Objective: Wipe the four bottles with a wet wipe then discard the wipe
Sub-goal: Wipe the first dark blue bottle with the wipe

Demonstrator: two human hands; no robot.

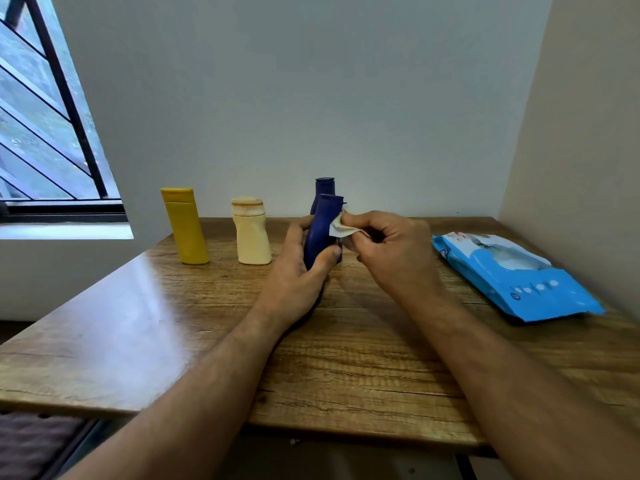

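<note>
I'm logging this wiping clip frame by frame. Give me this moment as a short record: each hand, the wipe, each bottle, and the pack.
left hand: grips the near blue bottle, held up off the wooden table
right hand: pinches the wet wipe against that bottle's upper side
far blue bottle: upright behind the held one, mostly hidden
yellow bottle: upright, far left of the row
cream bottle: upright, right of the yellow one
wipe pack: blue, lying flat on the table's right side

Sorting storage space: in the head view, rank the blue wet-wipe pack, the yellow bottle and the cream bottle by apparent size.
1. Blue wet-wipe pack, though it lies nearer the camera.
2. Tall yellow plastic bottle.
3. Squat cream plastic bottle.
</note>
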